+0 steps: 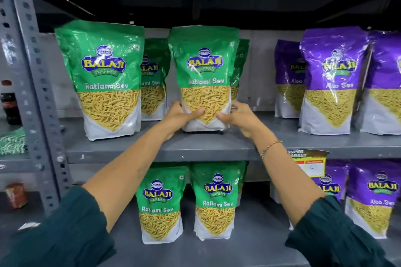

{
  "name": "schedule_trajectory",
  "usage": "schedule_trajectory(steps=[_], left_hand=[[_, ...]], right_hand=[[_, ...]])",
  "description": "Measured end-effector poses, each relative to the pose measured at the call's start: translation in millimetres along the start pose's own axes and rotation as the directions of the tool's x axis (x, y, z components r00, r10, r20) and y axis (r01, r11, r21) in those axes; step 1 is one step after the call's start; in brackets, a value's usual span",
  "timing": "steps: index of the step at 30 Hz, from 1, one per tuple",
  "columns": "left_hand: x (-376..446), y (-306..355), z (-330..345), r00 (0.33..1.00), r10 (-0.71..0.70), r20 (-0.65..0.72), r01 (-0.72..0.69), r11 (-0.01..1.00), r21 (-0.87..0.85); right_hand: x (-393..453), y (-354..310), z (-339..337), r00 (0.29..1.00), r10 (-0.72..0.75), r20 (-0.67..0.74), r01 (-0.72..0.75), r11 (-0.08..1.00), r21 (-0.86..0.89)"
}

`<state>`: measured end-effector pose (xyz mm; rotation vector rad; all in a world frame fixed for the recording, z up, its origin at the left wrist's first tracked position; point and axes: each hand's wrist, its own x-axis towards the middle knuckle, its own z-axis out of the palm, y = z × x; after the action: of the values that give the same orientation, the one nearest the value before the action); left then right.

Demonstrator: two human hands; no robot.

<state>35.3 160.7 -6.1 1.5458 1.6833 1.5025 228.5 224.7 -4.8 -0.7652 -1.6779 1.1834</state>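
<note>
A green Ratlami Sev packet [205, 71] stands upright at the middle of the grey metal shelf [195, 149]. My left hand [181, 117] grips its lower left side, thumb across the front. My right hand [237, 118] grips its lower right side, fingers curled round the edge. The packet's base sits on or just above the shelf surface; I cannot tell which. A thin bracelet [271, 147] circles my right wrist.
Another green packet [104, 80] stands to the left, with more green ones behind. Purple Aloo Sev packets [332, 80] fill the right side. The lower shelf holds green packets [214, 199] and purple ones [375, 197]. A slotted upright post [36, 84] bounds the left. A price tag [308, 162] hangs on the shelf edge.
</note>
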Motion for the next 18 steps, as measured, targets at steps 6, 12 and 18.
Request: schedule_trajectory(steps=[6, 12, 18], left_hand=[[1.9, 13.1, 38.9, 0.990, 0.123, 0.068, -0.120, 0.991, -0.052], [-1.6, 17.8, 50.6, 0.992, 0.120, 0.026, -0.118, 0.991, -0.070], [-3.3, 17.0, 52.2, 0.993, 0.086, 0.076, -0.079, 0.993, -0.087]], right_hand=[[-5.2, 1.2, -55.2, 0.998, -0.032, 0.063, 0.033, 0.999, -0.011], [-1.0, 9.7, -63.5, 0.994, -0.036, 0.102, 0.035, 0.999, 0.005], [3.3, 14.9, -65.0, 0.992, -0.011, 0.127, 0.011, 1.000, -0.002]])
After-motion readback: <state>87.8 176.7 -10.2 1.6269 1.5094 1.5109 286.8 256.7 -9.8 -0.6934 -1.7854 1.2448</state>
